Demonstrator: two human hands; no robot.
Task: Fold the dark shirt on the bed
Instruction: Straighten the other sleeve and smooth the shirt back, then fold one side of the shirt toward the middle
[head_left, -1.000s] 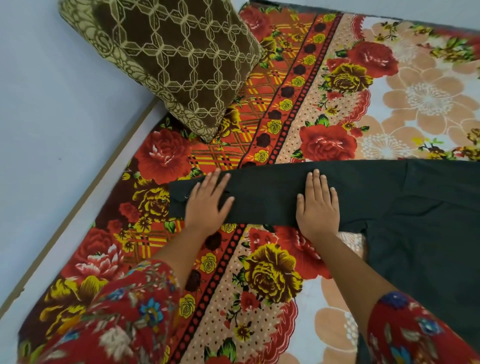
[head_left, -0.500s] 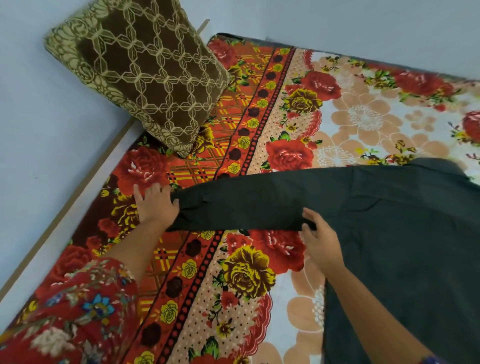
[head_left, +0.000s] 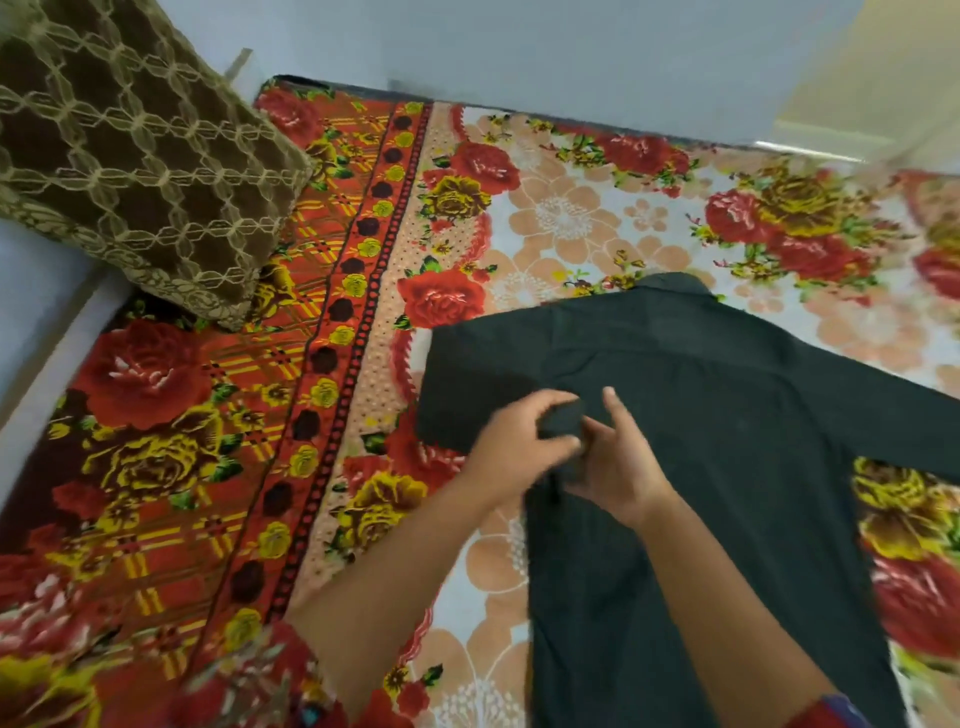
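The dark shirt (head_left: 701, 441) lies flat on the floral bedsheet (head_left: 566, 218), collar toward the wall. Its left sleeve is doubled back, the fold edge at the left and the cuff end over the shirt's left side. My left hand (head_left: 511, 449) pinches that cuff end, fingers closed on the cloth. My right hand (head_left: 618, 467) meets it from the right, thumb and fingers around the same bit of sleeve. The right sleeve stretches out flat toward the right edge of the view.
A brown patterned pillow (head_left: 130, 171) leans at the bed's top left corner against the pale wall (head_left: 519, 47). The bed's left edge runs along the wall at the lower left. Bare floral sheet lies left of the shirt.
The left sleeve, stretched out to the left before, has been brought rightward and folded over the shirt. Both hands have come together on its cuff. The view has shifted right.
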